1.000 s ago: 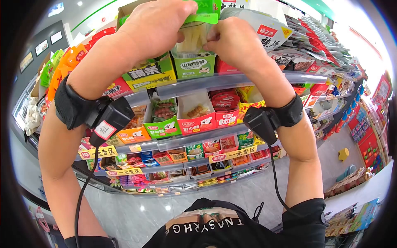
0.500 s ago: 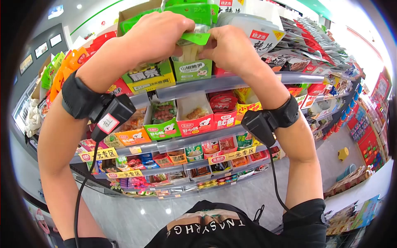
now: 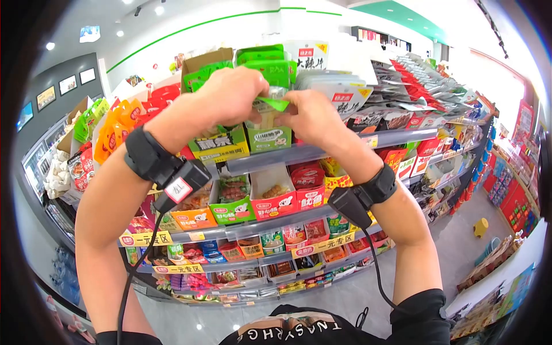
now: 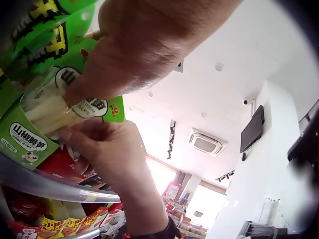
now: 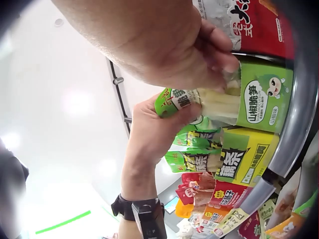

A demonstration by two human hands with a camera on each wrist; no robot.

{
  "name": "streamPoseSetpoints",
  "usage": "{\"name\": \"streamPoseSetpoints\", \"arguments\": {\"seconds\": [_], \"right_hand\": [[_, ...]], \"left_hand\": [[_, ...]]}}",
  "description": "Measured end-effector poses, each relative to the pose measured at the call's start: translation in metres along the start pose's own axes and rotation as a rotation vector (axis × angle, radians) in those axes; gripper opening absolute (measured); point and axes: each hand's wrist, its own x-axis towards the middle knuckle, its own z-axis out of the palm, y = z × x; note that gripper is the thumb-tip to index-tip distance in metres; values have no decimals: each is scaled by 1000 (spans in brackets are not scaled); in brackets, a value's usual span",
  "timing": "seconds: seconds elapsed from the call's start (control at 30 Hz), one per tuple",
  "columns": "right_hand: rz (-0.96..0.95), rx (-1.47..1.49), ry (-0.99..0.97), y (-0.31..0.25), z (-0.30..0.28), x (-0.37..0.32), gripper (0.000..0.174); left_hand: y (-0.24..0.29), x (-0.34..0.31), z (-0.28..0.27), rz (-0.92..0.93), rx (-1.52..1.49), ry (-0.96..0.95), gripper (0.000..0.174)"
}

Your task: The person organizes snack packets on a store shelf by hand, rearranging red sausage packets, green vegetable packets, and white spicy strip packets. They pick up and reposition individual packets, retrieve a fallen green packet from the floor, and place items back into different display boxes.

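Observation:
Both hands are at a clear packet of pale bamboo shoots (image 3: 267,121) with a green top, standing in a green display box (image 3: 270,139) on the top shelf. My left hand (image 3: 227,95) grips the packet's upper part, thumb across its printed label in the left wrist view. From the other side my right hand (image 3: 315,115) pinches the packet's lower edge, fingers curled close to the box rim in the right wrist view. The packet's lower end is hidden inside the box. More green packets (image 3: 267,69) stand right behind.
A yellow-and-green snack box (image 3: 221,146) adjoins on the left, grey-white packets (image 3: 339,92) on the right. A clear shelf edge (image 3: 276,159) runs below the hands. Lower shelves hold several boxes of snacks, such as a red one (image 3: 273,207).
The head view has tilted up, so hands and shelves appear lower in it. The packet's green top has come down closer to the box and shows narrower. Both hands stay on the packet.

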Motion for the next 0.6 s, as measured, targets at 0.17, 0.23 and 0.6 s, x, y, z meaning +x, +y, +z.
{"name": "streamPoseSetpoints", "arguments": {"seconds": [0.17, 0.23, 0.6], "right_hand": [[79, -125, -83, -5, 2, 5, 22], [68, -172, -98, -7, 2, 4, 23], [-90, -356, 139, -20, -23, 12, 22]], "left_hand": [[10, 7, 18, 41, 181, -13, 24], [11, 8, 14, 27, 173, -67, 24], [-3, 18, -23, -167, -190, -25, 15]]}}
